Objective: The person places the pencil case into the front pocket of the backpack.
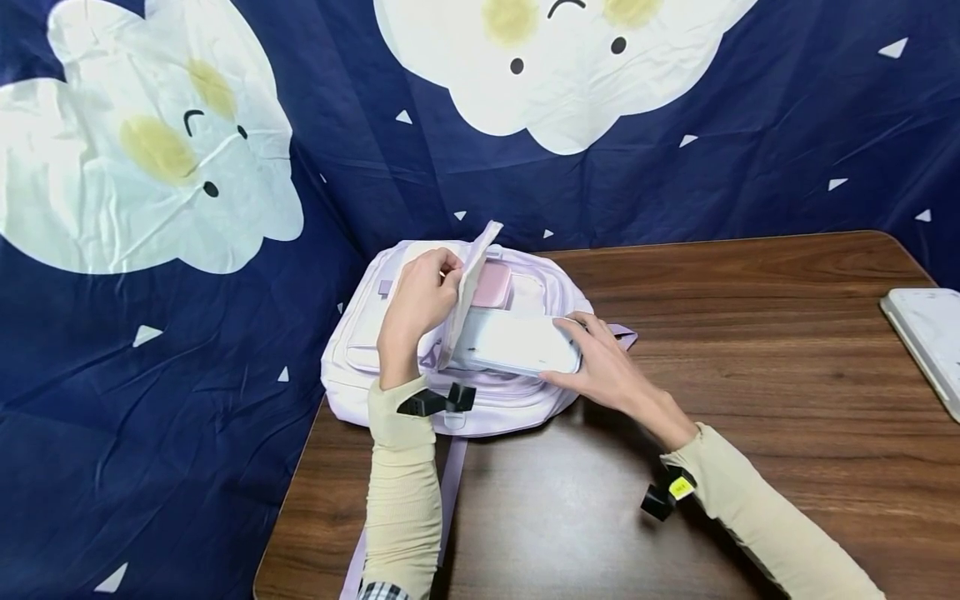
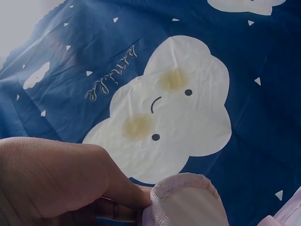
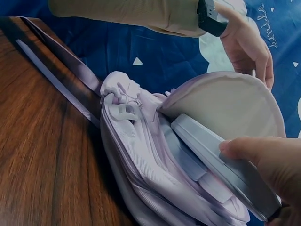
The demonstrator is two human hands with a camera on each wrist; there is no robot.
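Observation:
A pale lavender backpack (image 1: 352, 375) lies on the table. My left hand (image 1: 422, 296) pinches the edge of its flap (image 1: 471, 275) and holds it raised; the left wrist view shows that edge between thumb and fingers. My right hand (image 1: 603, 367) grips one end of a flat whitish case (image 1: 513, 340) with rounded corners. In the right wrist view the thumb presses on the case's face (image 3: 235, 167), and its far end lies inside the backpack opening, under the flap (image 3: 230, 106). A small pink box (image 1: 492, 285) sits in the opening beyond the case.
A brown wooden table (image 1: 750, 333) extends to the right. At its right edge lies a white flat object (image 1: 930, 325), partly out of view. Lavender straps (image 3: 61, 80) trail from the backpack. Behind hangs a dark blue cloth (image 1: 337, 125) with white clouds.

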